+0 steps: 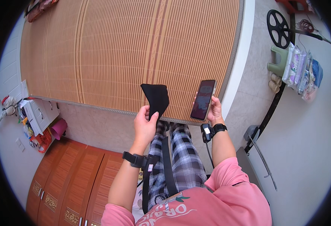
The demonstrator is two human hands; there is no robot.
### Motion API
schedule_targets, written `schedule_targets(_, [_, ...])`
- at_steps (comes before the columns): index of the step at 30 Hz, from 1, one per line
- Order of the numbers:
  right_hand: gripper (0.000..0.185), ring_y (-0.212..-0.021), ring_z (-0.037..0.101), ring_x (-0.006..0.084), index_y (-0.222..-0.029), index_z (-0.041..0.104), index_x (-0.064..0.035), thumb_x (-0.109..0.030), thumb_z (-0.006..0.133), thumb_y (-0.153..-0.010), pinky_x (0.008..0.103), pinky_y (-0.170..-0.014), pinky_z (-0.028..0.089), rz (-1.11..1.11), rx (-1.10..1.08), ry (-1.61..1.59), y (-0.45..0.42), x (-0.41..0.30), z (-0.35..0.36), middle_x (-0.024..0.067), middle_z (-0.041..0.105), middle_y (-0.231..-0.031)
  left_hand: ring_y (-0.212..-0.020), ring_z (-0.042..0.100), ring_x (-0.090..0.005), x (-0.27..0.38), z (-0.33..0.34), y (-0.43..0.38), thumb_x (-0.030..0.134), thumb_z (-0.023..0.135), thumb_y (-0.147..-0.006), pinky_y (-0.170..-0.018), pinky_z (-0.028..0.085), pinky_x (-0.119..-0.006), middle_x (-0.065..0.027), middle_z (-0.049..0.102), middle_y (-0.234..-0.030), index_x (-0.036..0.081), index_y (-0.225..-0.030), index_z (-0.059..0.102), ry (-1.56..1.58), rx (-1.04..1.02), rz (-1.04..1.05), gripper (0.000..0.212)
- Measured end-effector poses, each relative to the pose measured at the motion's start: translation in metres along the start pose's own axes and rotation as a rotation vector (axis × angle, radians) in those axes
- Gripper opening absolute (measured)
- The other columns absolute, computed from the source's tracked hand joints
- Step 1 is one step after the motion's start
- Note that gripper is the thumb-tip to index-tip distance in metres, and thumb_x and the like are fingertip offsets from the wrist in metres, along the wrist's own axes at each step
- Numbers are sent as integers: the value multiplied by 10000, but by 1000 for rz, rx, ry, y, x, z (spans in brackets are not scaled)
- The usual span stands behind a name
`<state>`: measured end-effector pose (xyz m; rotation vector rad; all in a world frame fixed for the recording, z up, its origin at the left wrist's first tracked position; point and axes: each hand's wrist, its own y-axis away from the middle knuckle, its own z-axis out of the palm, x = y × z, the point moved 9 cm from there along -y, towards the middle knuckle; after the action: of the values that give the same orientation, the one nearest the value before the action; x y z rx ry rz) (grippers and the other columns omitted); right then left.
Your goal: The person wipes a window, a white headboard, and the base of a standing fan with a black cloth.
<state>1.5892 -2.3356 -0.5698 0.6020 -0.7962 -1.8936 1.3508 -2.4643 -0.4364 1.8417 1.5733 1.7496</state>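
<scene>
My left hand (pixel 145 124) pinches the lower end of a folded black cloth piece (pixel 158 97), with the thumb on its front. Its exact kind is unclear; it could be a sock. In my right hand (pixel 215 110) is a smartphone (pixel 203 100), held upright and tilted, its screen dimly lit and facing me. Both things are above the near edge of a bed covered by a bamboo mat (pixel 120 56). A black strap with a small box sits on each wrist.
Wooden wardrobe doors (pixel 78 183) stand at the lower left, near a white cabinet (pixel 40 114) and a magenta bin (pixel 59 128). Along the right wall are a green plastic stool (pixel 278 60), bagged textiles (pixel 298 67), beige slippers (pixel 274 83) and a black spoked wheel (pixel 279 28).
</scene>
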Motion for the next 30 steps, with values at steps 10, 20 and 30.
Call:
schedule_targets(10, [585,-1001,589,322,-1188,499,33,-285,666,-726,496,-894,474,-12,47,35,2,5,6,178,586,-1126,-804,601,-128,-6,-9,-7,49,631,-818,-728,488,-261,-82,638,-918,-36,-1073,530,-4,8,0,287])
schedule_targets(20, [567,-995,595,307,-1181,502,33,-283,659,-738,472,-898,475,-4,38,1,5,5,3,172,584,-1137,-803,601,-127,-5,-1,-12,58,628,-820,-728,488,-263,-79,640,-916,-35,-1070,533,-11,-29,-12,283])
schedule_targets(30, [679,-895,526,181,-1324,357,-62,-209,682,-746,344,-808,460,-174,420,446,2,-11,-22,46,520,-995,-797,591,-119,8,14,-23,54,628,-818,-720,486,-260,-73,632,-894,-33,-1056,537,10,-48,10,270])
